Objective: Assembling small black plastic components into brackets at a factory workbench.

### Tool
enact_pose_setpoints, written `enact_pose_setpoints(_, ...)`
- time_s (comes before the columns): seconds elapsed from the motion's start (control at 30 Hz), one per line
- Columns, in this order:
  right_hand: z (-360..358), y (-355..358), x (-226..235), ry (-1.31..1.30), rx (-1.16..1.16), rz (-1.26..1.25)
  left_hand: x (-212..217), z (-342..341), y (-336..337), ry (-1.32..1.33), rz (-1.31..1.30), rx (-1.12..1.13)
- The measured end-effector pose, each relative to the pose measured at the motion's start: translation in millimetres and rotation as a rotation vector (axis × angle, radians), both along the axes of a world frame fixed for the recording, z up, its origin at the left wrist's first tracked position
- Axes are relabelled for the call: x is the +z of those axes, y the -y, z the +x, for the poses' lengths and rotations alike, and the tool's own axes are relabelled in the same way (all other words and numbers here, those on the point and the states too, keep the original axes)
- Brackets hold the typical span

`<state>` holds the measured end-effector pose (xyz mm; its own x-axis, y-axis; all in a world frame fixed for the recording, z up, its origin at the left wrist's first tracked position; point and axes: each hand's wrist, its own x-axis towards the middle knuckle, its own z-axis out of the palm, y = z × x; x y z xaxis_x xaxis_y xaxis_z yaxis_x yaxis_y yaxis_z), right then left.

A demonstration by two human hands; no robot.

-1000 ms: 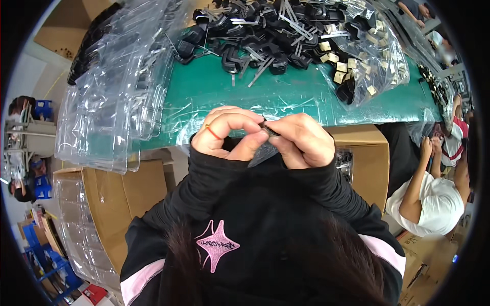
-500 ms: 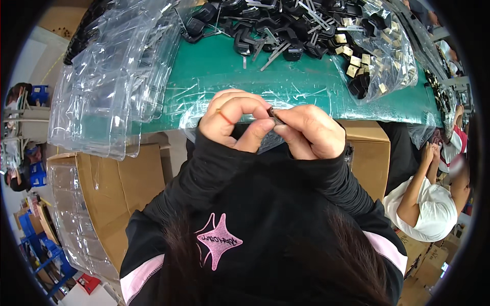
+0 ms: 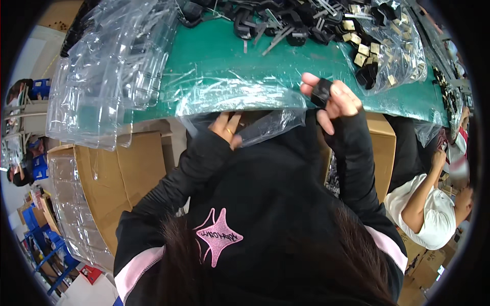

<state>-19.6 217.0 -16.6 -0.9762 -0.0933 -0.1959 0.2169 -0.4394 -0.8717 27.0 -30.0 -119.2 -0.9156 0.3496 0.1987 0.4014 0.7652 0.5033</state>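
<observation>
My right hand [image 3: 343, 100] is raised over the table's front edge, its thumb and fingers closed on a small black plastic part [image 3: 321, 93]. Below that edge, my left hand [image 3: 226, 129] has its fingers stretched and apart beside the clear plastic sheet [image 3: 273, 127]; the fingertips are partly hidden, and I see nothing held in it. On the far side of the green tabletop [image 3: 214, 56] lies a heap of black plastic parts with metal strips [image 3: 293, 35]. Right of the heap, a clear bag [image 3: 403, 56] holds black parts and small pale gold pieces [image 3: 363, 49].
Clear plastic trays [image 3: 109, 76] are stacked at the table's left. An open cardboard box [image 3: 122, 168] stands below them, and another cardboard box [image 3: 380, 143] is under the table at right. A person in a white shirt [image 3: 426, 209] sits to my right.
My hands were together over the table edge on a small dark piece. Now they are apart: the left has dropped below the edge, the right has moved right with the black part.
</observation>
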Motion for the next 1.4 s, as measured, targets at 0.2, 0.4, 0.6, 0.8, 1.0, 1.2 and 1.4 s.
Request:
enact_pose_setpoints(0.2,11.4,-7.0,-4.3,-0.109,0.080,-0.025,40.1,-36.7,-3.1,0.452,0.104,-0.544)
enact_pose_setpoints(0.4,12.6,-8.8,-7.1,-0.082,0.226,-0.085,73.3,-170.5,2.5,-0.642,0.223,0.538)
enact_pose_setpoints(0.6,19.9,-15.8,-8.0,-0.156,0.123,0.040,59.0,-170.1,-14.4,-0.461,0.139,0.236)
enact_pose_setpoints(0.8,23.9,-17.8,-12.1,-0.127,-0.054,0.233,85.7,-147.9,-9.7,-0.420,0.081,0.307)
enact_pose_setpoints(1.0,16.3,-15.6,-25.0,-0.522,-0.119,0.906,50.4,-131.8,7.9,-0.255,0.264,0.252)
enact_pose_setpoints(1.2,11.0,-11.6,-12.8,-0.120,-0.303,0.481,68.2,-131.4,6.7,-0.036,0.242,0.328)
enact_pose_setpoints(1.4,0.6,-0.7,-1.4,-0.126,-0.324,0.372,68.4,-130.3,16.0,0.570,0.850,0.256)
